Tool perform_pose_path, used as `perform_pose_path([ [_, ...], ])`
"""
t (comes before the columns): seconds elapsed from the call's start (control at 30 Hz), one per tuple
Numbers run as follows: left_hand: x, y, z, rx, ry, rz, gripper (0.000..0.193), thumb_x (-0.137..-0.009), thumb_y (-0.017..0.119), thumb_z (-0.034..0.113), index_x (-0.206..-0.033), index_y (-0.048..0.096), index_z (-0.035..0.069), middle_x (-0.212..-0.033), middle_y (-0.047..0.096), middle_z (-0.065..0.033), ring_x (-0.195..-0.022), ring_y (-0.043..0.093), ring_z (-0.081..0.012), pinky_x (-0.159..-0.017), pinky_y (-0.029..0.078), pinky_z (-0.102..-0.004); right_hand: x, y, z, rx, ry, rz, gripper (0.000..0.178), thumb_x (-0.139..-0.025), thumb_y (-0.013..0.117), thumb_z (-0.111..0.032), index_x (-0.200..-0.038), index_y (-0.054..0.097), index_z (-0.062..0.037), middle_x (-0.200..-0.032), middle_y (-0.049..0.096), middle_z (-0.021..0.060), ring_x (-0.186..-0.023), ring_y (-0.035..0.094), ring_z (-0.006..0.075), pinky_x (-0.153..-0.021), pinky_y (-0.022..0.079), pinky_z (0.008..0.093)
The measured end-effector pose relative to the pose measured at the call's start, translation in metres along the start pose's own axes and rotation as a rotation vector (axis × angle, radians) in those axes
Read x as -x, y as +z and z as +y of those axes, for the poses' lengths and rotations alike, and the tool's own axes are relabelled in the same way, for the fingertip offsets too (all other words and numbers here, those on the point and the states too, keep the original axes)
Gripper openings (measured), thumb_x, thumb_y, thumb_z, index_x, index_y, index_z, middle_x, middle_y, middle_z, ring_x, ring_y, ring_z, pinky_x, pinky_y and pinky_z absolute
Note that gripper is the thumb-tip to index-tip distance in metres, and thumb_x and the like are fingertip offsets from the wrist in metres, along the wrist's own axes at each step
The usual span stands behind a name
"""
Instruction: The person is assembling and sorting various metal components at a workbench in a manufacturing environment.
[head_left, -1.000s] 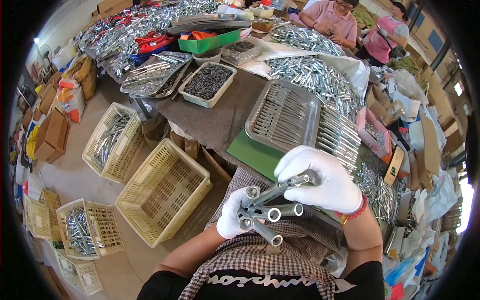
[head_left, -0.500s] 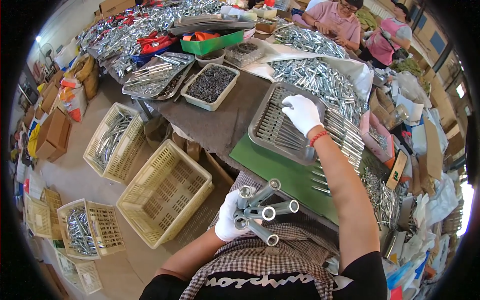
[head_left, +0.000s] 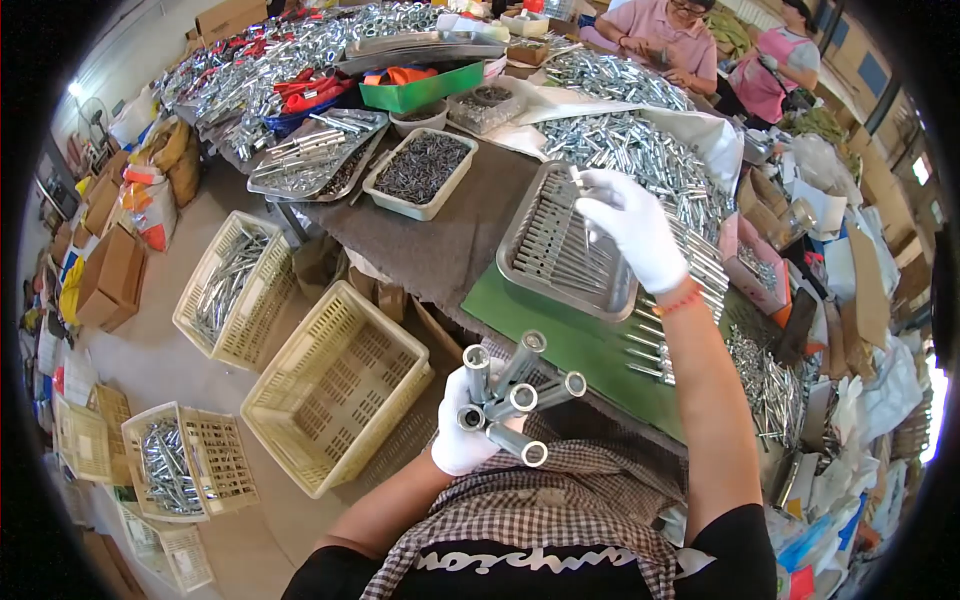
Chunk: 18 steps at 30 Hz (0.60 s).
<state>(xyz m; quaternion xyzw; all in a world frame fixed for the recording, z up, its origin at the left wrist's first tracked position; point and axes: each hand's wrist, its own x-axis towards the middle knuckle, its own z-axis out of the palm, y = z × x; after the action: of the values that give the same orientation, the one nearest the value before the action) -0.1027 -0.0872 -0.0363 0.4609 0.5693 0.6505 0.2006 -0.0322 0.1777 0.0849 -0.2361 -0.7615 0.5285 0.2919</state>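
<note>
My left hand [head_left: 462, 432], in a white glove, is closed round a fanned bunch of several shiny metal tubes [head_left: 521, 398], their round ends facing up. One tube mouth by my fingers looks darker inside. My right hand [head_left: 632, 228], also gloved, hovers over a grey metal tray [head_left: 520, 277] with its fingers pinched. A small slim tip shows at the fingertips, too small to name. Inside that tray lie rows of thin metal rods [head_left: 575, 262]. To its right, long silver rods [head_left: 695, 272] lie side by side on the table.
A green mat [head_left: 560, 350] lies under the tray. Dark screws fill a pale tub [head_left: 420, 175]. Heaps of metal parts [head_left: 625, 150] cover the far table. Cream crates [head_left: 335, 390] stand on the floor at left. Two people [head_left: 665, 40] sit across the table.
My right hand has lifted off the rods in the tray and moved slightly right, its fingers now pinched. The left hand with the tubes has shifted a little left and up.
</note>
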Motion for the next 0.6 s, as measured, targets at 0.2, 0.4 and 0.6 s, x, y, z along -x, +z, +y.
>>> perform_pose_path([
  [0.2,0.000,0.006,0.006,0.101,0.051,0.097,0.048,-0.073,0.077,0.005,-0.113,0.050,0.003,-0.098,0.058,-0.0036,-0.084,0.058,-0.0115,-0.076,0.049,-0.0279,0.103,0.003,-0.091,-0.488,-0.172,0.081,0.033,-0.087,0.055,0.001,-0.120,0.052,0.0048,-0.095,0.060,0.0096,-0.075,0.063,0.0168,-0.067,0.054,0.0281],
  [0.4,-0.011,0.013,0.024,-0.063,0.168,0.072,0.039,-0.071,0.075,0.002,-0.104,0.055,0.002,-0.089,0.058,-0.0013,-0.076,0.055,-0.0094,-0.069,0.046,-0.0248,0.141,0.017,-0.097,-0.186,-0.138,0.029,0.032,-0.080,0.065,0.007,-0.110,0.057,0.0008,-0.107,0.061,0.0096,-0.091,0.063,0.0152,-0.080,0.054,0.0278],
  [0.6,-0.004,0.019,0.030,-0.037,0.158,0.092,0.037,-0.070,0.075,-0.001,-0.102,0.056,0.002,-0.087,0.058,-0.0001,-0.074,0.055,-0.0079,-0.067,0.046,-0.0241,0.149,0.019,-0.080,-0.112,-0.153,0.020,0.031,-0.079,0.067,0.003,-0.108,0.060,-0.0024,-0.098,0.063,0.0054,-0.088,0.064,0.0119,-0.079,0.052,0.0256],
])
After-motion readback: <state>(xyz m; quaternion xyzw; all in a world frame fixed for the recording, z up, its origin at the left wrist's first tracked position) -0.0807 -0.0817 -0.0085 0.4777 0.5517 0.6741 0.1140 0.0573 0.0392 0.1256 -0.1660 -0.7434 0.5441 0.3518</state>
